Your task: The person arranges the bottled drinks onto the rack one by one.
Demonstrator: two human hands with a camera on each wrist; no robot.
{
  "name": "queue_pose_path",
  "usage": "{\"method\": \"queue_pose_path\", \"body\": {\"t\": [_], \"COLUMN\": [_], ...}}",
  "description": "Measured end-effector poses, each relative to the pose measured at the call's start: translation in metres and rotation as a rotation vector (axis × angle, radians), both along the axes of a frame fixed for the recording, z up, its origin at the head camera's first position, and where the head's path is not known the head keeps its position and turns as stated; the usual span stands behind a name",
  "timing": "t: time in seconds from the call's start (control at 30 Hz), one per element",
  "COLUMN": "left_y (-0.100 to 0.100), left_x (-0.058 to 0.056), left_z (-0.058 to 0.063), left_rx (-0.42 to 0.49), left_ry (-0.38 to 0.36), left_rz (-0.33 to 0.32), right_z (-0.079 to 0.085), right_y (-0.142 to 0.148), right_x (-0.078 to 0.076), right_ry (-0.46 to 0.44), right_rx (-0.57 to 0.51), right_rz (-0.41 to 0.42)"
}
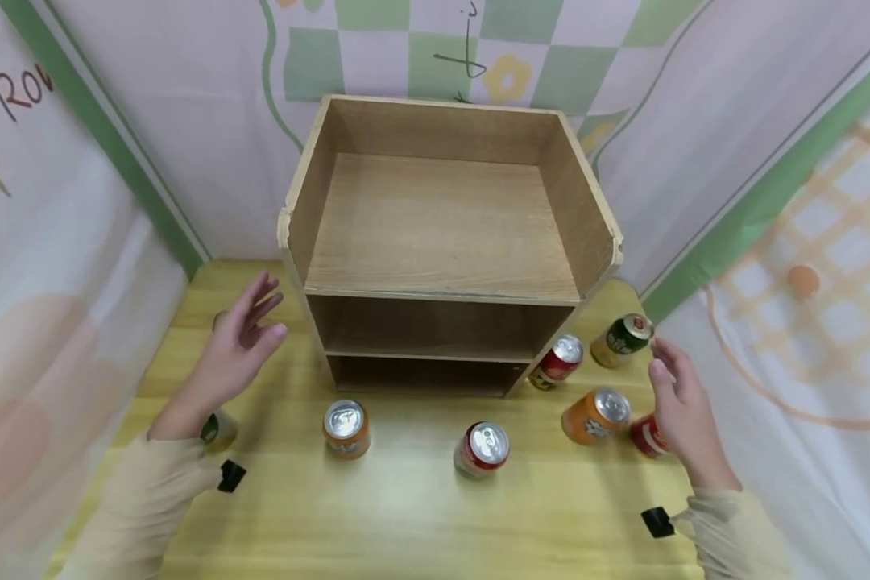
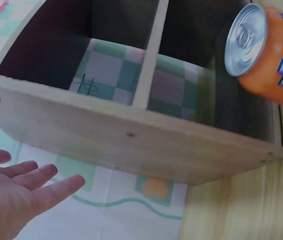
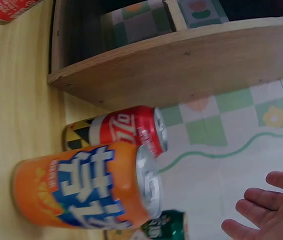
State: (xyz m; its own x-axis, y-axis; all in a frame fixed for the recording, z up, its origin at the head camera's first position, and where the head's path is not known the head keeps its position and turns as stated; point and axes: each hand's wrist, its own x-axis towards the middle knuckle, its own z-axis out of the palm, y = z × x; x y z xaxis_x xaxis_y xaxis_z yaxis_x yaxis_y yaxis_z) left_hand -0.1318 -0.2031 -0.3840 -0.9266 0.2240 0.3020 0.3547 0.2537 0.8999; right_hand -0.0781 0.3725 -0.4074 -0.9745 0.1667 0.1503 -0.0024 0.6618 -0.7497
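My left hand [image 1: 234,354], fingers extended and apart, hovers left of the wooden shelf [image 1: 442,225] and holds nothing. Beneath its wrist a can [image 1: 219,431] is partly covered, and another peeks out behind the fingers. On the right, my right hand [image 1: 685,403] is raised with relaxed fingers, also empty. It overlaps a red can [image 1: 648,437] in the head view. Close by stand a green-and-gold can [image 1: 621,340], an orange can [image 1: 596,415] and a red can with a patterned base [image 1: 557,362]. In the right wrist view the orange can [image 3: 81,187] looms large beside the fingers.
An orange can [image 1: 346,428] and a red can [image 1: 482,449] stand on the wooden table [image 1: 406,524] in front of the shelf. The shelf has an open top tray and two compartments below. Printed cloth [image 1: 790,322] hangs around the table on the back and sides.
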Motion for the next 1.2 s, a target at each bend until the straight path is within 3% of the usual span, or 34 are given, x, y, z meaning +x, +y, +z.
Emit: {"method": "queue_pose_path", "body": {"t": [0.1, 0.23, 0.37, 0.57, 0.9, 1.2], "left_y": [0.010, 0.027, 0.042, 0.052, 0.054, 0.055], "left_x": [-0.004, -0.008, -0.010, -0.010, -0.011, -0.010], "left_z": [-0.008, -0.019, -0.028, -0.031, -0.033, -0.031], "left_rx": [0.000, -0.036, -0.060, -0.089, -0.135, -0.138], "left_ry": [-0.006, 0.001, 0.057, 0.114, 0.122, 0.130], "left_rz": [-0.033, -0.024, 0.013, 0.085, 0.110, 0.124], "right_z": [-0.009, -0.020, -0.030, -0.043, -0.072, -0.105], "right_y": [0.005, 0.014, 0.025, 0.042, 0.066, 0.070], "right_x": [0.005, 0.013, 0.021, 0.034, 0.046, 0.050], "right_ry": [-0.005, -0.010, 0.013, 0.104, 0.162, 0.102], "right_rx": [-0.007, -0.011, -0.035, -0.148, -0.409, -0.656], "right_rz": [-0.038, -0.100, -0.201, -0.350, -0.411, -0.417]}}
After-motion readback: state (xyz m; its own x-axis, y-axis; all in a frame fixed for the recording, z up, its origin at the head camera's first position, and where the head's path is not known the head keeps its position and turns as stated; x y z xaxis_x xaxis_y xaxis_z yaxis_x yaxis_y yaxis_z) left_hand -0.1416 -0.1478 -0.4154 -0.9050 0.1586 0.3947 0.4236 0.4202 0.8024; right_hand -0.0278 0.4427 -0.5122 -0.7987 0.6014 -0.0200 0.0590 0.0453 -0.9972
